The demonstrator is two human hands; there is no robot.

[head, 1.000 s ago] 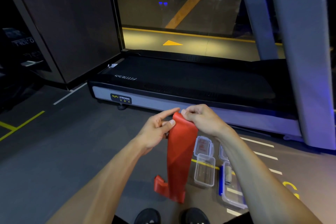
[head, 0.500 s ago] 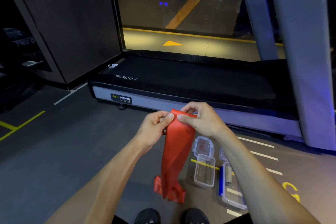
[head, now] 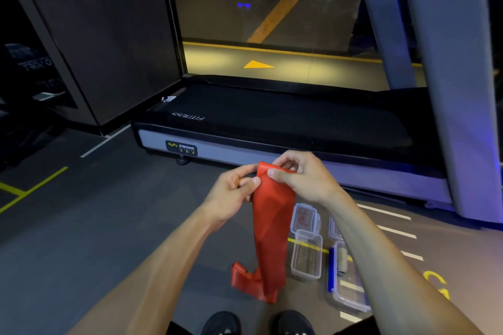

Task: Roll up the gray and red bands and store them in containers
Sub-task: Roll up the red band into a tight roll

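Note:
A red band (head: 270, 228) hangs from both hands, its lower end crumpled on the floor. My left hand (head: 231, 193) pinches its top left edge. My right hand (head: 302, 177) pinches the top right edge, fingers curled over the band's end. On the floor to the right stands a small clear container (head: 306, 257) with nothing in it, its lid (head: 304, 219) beside it. Farther right, a larger clear container (head: 349, 294) holds a rolled gray band (head: 342, 261); my right forearm hides part of it.
A treadmill (head: 272, 128) lies across the floor just beyond my hands, with a gray upright post (head: 457, 90) at the right. My shoes (head: 258, 323) are at the bottom edge. A dark wall panel (head: 109, 35) stands at the left.
Both hands shifted slightly up and closer together on the band's top end, and the end has begun to fold over. The hanging band twisted a little.

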